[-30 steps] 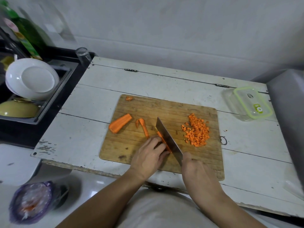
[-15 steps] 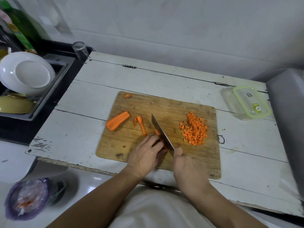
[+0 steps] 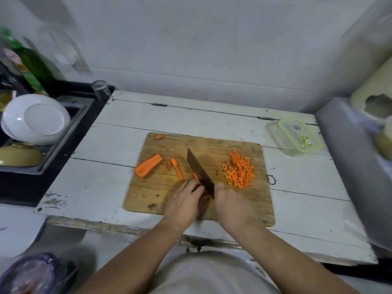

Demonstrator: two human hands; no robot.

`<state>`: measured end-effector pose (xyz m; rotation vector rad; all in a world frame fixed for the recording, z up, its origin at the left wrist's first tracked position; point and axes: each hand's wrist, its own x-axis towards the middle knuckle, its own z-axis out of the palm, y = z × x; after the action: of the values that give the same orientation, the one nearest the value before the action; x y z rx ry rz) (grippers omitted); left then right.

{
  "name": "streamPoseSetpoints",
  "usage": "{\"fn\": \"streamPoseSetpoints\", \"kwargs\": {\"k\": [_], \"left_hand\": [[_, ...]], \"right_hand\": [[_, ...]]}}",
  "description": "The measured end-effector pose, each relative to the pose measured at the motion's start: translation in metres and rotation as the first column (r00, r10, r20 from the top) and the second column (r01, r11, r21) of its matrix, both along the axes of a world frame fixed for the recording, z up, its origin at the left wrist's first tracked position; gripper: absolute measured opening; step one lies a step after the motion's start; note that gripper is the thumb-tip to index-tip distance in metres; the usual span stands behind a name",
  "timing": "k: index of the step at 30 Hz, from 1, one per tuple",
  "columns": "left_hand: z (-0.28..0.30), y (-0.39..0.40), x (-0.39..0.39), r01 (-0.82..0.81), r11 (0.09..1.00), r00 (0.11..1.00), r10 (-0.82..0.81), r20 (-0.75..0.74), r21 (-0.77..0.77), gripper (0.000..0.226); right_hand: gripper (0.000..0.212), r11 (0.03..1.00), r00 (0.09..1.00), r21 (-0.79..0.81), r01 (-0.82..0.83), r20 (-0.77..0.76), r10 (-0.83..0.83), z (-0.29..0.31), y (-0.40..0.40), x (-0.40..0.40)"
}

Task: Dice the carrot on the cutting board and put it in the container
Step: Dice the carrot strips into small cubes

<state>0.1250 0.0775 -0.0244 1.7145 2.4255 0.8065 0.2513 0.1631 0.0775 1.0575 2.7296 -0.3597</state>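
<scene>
Working back toward six o'clock since a second ago, the right hand grips the knife while the left hand pins the carrot strip, leaving more dicing ahead.

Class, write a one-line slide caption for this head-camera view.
Right hand holds the cleaver; left hand steadies a carrot strip.

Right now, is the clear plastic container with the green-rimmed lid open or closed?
Closed. The clear plastic container has its green-rimmed lid seated on top, and no diced carrot is visible inside it.
</scene>
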Motion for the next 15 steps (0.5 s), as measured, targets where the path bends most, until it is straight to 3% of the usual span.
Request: {"fn": "streamPoseSetpoints", "kwargs": {"k": [3,5,9,15], "left_hand": [[0.006,0.0,0.001,-0.009,1.0,0.999,0.009,0.036,0.012,0.013],[0.006,-0.006,0.0,-0.014,0.999,0.997,0.011,0.075,0.036,0.018],[0.003,-0.03,0.004,-0.07,0.996,0.983,0.06,0.173,0.052,0.034],[0.005,-0.039,0.011,-0.13,0.989,0.965,0.109,0.239,0.074,0.028]], "right_hand": [[0.009,0.99,0.987,-0.075,0.118,-0.1,-0.126,-0.01,0.01,0.01],[0.019,0.967,0.962,-0.161,0.196,-0.16,-0.221,-0.013,0.02,0.018],[0.014,0.97,0.944,-0.153,0.191,-0.243,-0.224,-0.012,0.03,0.03],[0.016,0.947,0.916,-0.224,0.231,-0.279,-0.289,-0.011,0.04,0.042]]}}
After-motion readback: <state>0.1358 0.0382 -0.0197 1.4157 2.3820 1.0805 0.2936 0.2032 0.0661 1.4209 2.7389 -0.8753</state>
